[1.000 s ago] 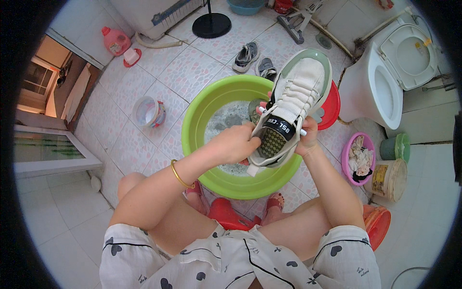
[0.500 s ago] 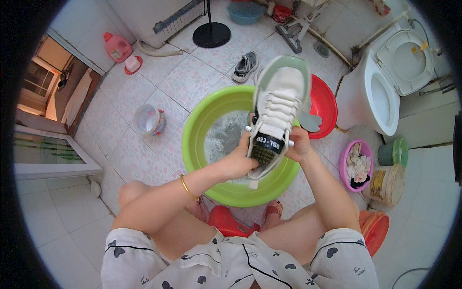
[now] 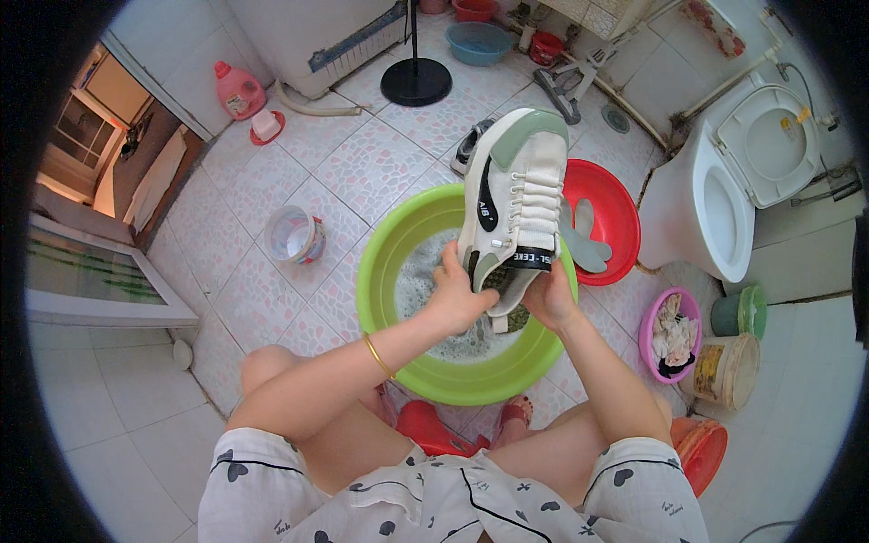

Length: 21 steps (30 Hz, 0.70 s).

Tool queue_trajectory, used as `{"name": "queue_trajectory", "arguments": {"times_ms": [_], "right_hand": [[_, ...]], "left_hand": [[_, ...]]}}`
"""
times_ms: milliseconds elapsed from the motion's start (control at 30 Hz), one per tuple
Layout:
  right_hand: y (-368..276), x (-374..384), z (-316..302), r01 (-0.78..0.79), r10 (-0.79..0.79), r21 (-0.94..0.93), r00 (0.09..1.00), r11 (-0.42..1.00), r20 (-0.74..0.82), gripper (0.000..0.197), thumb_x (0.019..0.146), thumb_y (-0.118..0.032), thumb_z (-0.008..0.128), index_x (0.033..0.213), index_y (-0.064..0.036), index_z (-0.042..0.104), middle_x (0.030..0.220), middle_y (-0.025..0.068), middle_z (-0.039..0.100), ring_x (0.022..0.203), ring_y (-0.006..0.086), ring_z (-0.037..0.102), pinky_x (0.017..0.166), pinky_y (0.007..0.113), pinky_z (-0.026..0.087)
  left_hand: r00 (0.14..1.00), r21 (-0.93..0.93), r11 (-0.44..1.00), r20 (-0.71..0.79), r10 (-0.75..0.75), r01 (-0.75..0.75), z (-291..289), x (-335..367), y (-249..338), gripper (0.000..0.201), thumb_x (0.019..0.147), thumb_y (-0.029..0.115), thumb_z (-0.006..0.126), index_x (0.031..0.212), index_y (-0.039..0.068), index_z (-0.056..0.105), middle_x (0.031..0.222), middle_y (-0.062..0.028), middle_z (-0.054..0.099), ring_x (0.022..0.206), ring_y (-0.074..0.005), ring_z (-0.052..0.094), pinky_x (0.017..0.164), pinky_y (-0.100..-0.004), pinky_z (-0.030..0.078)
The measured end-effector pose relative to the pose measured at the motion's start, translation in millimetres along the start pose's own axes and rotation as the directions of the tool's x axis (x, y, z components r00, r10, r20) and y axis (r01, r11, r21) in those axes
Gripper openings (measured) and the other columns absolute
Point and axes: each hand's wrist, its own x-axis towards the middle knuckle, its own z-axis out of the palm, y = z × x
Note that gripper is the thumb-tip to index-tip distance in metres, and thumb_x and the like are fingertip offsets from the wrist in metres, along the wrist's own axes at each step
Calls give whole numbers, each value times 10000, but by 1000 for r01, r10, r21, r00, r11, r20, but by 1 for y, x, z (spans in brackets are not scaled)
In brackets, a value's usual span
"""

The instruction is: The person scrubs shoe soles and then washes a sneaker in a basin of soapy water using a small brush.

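Over the green basin I hold up a white sneaker with pale green toe trim, white laces and a black band at the tongue. Its toe points away from me and its left side shows. My left hand grips the near left side by the heel, thumb at the opening. At the near right side, my right hand is closed on the shoe, its fingers partly hidden. Foamy water lies in the basin below.
Grey-green insoles lie in a red basin at the right. Behind the raised sneaker is another shoe. A small clear bucket stands left. A pink basin of cloths and a toilet are farther right.
The sneaker has turned in my hands, so its left side with the black patch now shows. My view has shifted slightly, moving the room's things a little down in the picture.
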Motion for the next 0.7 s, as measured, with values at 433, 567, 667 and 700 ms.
{"name": "queue_trajectory", "arguments": {"times_ms": [433,567,667,700], "right_hand": [[18,7,14,-26,9,-175,995,984,-95,617,871,-490,396,1343,-121,247,1336,61,330,1205,200,349,971,411,281],[44,54,34,-91,31,-327,982,940,-185,490,852,-237,460,1293,-117,285,1227,44,408,1127,162,395,943,369,326],[76,107,45,-44,-57,-410,972,911,-230,417,866,-217,373,1261,-97,318,1173,42,438,1030,145,429,864,316,359],[74,120,60,0,-99,-390,967,921,-234,411,863,-209,373,1254,-89,329,1164,39,447,1010,144,430,850,309,360]], "left_hand": [[962,-228,955,236,-135,190,-40,23,10,931,710,260,574,1384,127,-55,1121,-280,441,761,-267,565,646,-342,484],[910,-25,961,328,-254,277,-85,46,12,839,731,261,519,1402,194,20,1021,-136,553,716,-212,570,557,-313,494],[894,34,947,321,-312,318,-123,80,2,766,747,232,483,1398,281,81,1000,-119,552,632,-167,585,552,-285,500],[897,36,947,310,-316,321,-136,89,2,766,743,218,476,1397,279,82,1051,-118,544,647,-175,600,561,-289,512]]}}
